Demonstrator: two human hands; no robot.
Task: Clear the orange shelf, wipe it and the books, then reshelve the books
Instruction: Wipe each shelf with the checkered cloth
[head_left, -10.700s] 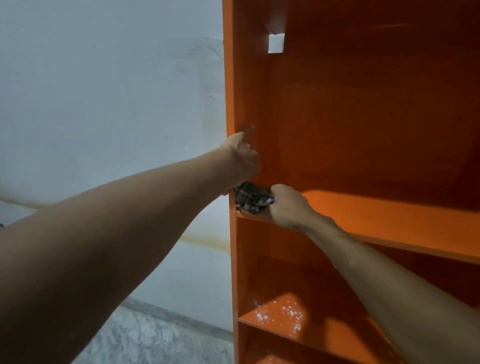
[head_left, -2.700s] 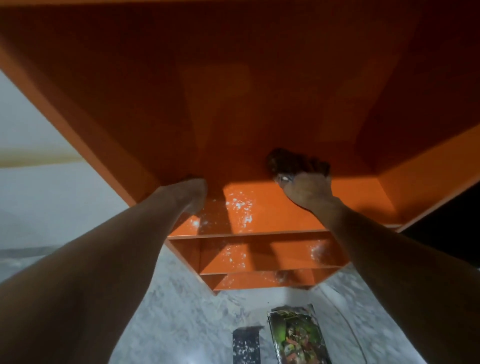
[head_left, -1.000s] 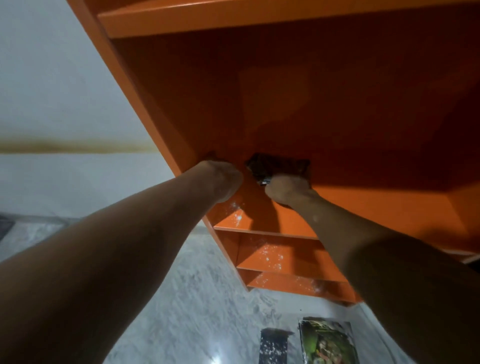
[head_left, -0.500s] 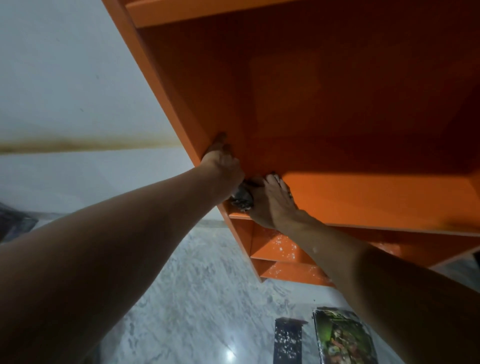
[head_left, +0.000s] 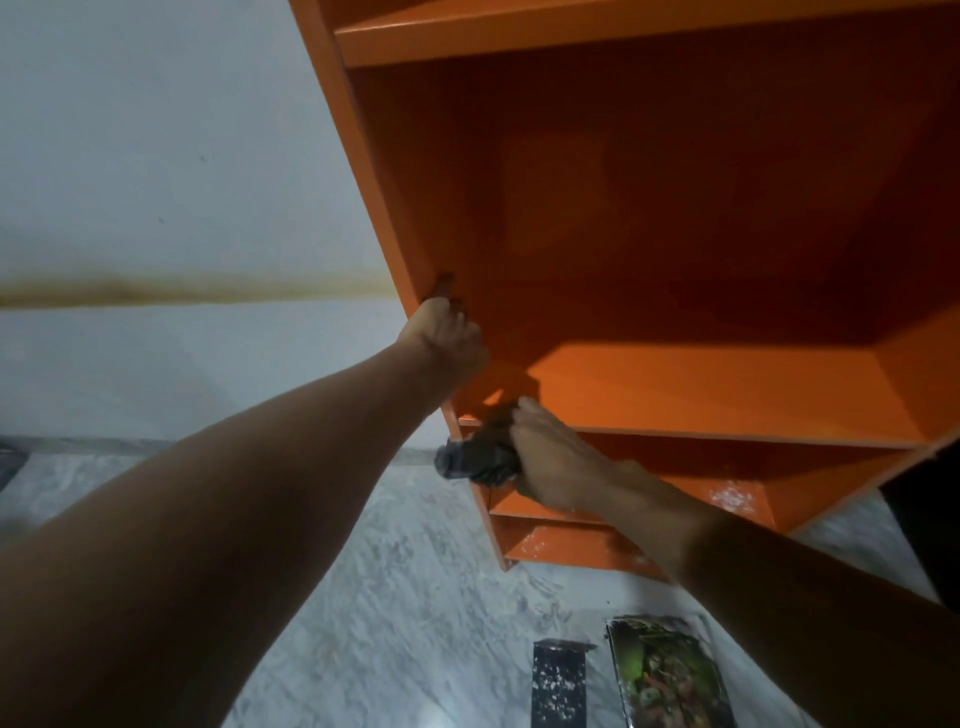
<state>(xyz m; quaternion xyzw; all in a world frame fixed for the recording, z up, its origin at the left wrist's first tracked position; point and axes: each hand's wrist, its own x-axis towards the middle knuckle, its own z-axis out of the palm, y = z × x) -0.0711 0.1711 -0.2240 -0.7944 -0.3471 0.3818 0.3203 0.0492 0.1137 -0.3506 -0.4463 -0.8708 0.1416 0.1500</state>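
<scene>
The orange shelf (head_left: 727, 384) fills the upper right, its boards bare of books. My left hand (head_left: 447, 332) grips the front edge of the shelf's left side panel, thumb up along the edge. My right hand (head_left: 545, 457) holds a crumpled dark grey cloth (head_left: 472, 460) at the front left corner of the middle board, the cloth hanging just past the corner. Two books lie flat on the floor below: a dark speckled book (head_left: 558, 686) and a green-covered book (head_left: 670, 675).
Lower boards (head_left: 727, 493) carry white dust specks. A white wall with a brown stain line (head_left: 182, 291) stands left of the shelf. Grey marbled floor (head_left: 415, 597) spreads below. A dark object (head_left: 924, 519) shows at the right edge.
My right hand has drawn the cloth from the back of the board forward to its front left corner and slightly off the edge. My left hand keeps its hold on the side panel.
</scene>
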